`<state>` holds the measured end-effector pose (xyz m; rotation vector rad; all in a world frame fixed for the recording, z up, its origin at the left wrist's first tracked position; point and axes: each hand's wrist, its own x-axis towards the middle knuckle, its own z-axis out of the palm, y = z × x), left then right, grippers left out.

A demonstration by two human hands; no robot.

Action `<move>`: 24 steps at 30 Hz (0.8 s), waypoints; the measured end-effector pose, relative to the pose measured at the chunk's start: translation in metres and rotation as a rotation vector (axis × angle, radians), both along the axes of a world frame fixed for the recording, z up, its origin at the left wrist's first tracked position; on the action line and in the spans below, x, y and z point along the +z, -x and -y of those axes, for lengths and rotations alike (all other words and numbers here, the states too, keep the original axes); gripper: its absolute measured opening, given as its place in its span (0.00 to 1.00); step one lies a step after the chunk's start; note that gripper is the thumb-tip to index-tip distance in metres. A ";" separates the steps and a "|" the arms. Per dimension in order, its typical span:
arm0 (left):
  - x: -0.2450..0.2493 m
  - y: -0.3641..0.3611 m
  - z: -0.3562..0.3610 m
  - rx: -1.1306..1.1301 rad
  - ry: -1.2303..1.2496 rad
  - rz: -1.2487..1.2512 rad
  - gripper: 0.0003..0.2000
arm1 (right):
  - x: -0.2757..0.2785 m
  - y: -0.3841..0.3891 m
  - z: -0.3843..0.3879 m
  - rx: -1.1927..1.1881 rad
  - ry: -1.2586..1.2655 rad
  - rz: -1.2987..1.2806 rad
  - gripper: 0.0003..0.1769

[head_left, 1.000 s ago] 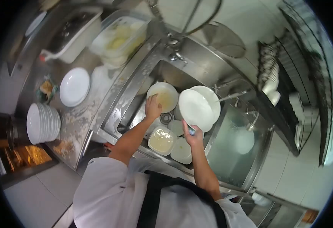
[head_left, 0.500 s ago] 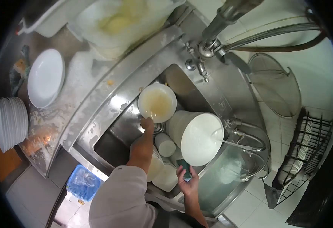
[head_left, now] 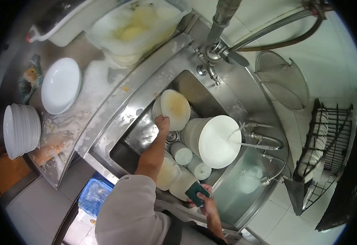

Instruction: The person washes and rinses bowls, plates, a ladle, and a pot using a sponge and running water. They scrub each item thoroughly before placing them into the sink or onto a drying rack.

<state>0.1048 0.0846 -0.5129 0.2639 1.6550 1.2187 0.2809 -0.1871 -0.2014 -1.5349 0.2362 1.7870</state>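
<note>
My left hand [head_left: 162,122] grips the near edge of a white plate [head_left: 176,109] with a yellowish-brown stain, tilted up at the back of the sink basin [head_left: 190,83]. Behind it shows the rim of another white dish [head_left: 157,109]. My right hand [head_left: 205,201] holds a dark green scouring pad [head_left: 197,193] at the basin's near edge. Between the hands lean a stack of large white bowls [head_left: 220,141], with water running onto the front one. Small white cups [head_left: 181,154] and several squarish white dishes [head_left: 167,173] lie closer to me.
A water-filled basin [head_left: 235,200] adjoins on the right, beside the taps [head_left: 264,141]. On the left counter are a white oval plate [head_left: 61,85], a plate stack [head_left: 21,130] and a plastic tub [head_left: 137,32]. A wire rack [head_left: 329,143] and round strainer [head_left: 282,80] are at right.
The plate in my left hand has tipped up, uncovering another dish behind it. My right hand has drawn the scouring pad away from the large bowls, toward me. The view has shifted slightly.
</note>
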 end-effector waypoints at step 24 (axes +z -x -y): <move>0.328 0.166 0.119 -0.219 -0.280 0.523 0.26 | 0.049 0.353 -0.538 2.048 -0.772 1.804 0.26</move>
